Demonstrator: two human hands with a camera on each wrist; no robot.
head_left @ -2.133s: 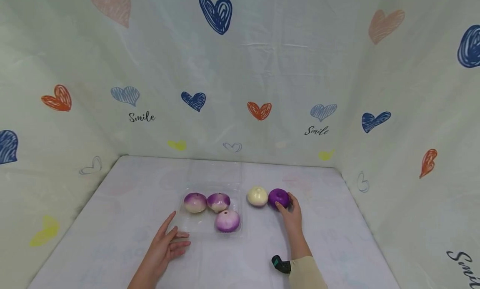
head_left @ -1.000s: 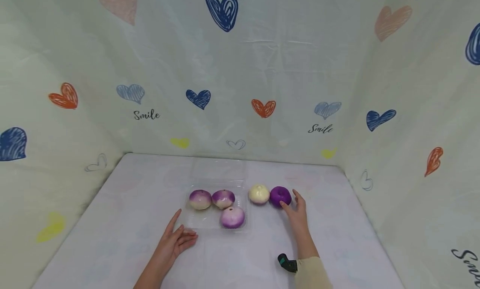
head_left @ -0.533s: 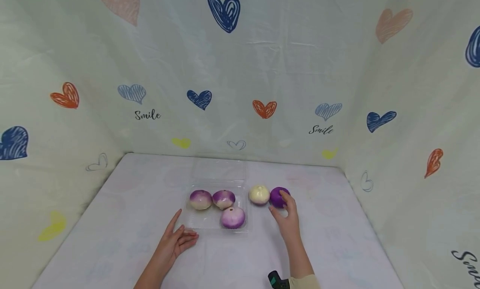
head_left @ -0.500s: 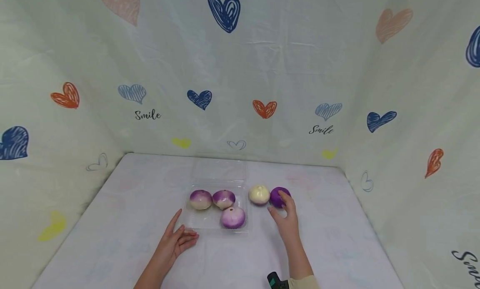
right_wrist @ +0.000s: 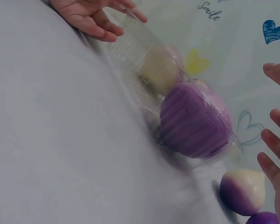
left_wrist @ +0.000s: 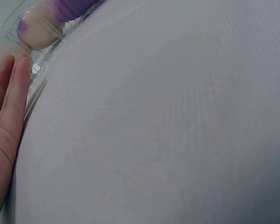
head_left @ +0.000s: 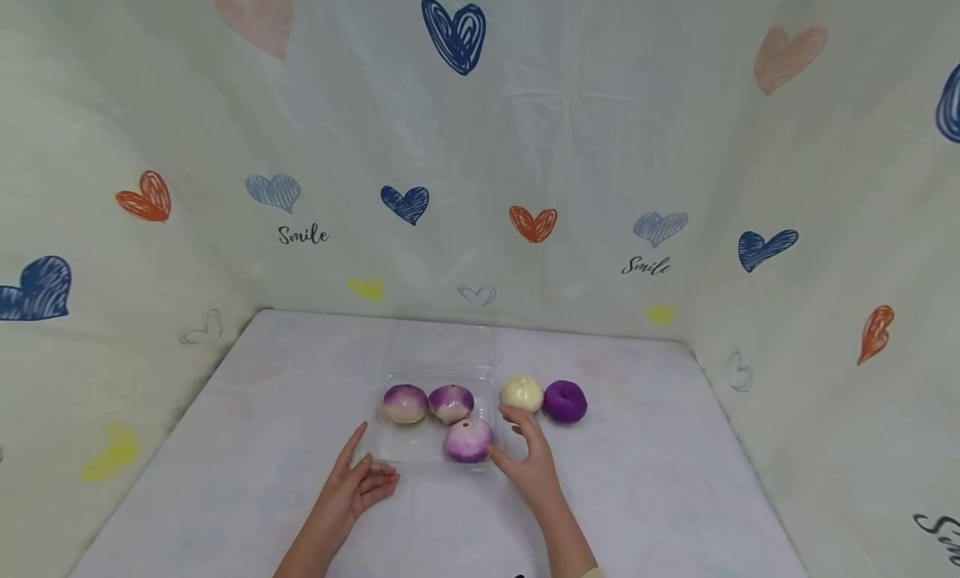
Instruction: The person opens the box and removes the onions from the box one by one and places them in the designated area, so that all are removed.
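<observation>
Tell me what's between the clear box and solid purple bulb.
The pale-topped bulb, with the right hand by its near side, in the head view.

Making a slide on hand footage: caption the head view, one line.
Left hand and right hand at an open clear container holding three purplish bulbs, a pale bulb and purple bulb outside.

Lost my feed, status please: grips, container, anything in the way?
Left grip at near left corner of clear container; right grip beside it, holding nothing. Lid open, three purple-white onions inside. Possible obstacles: cream-topped onion, purple onion.
</observation>
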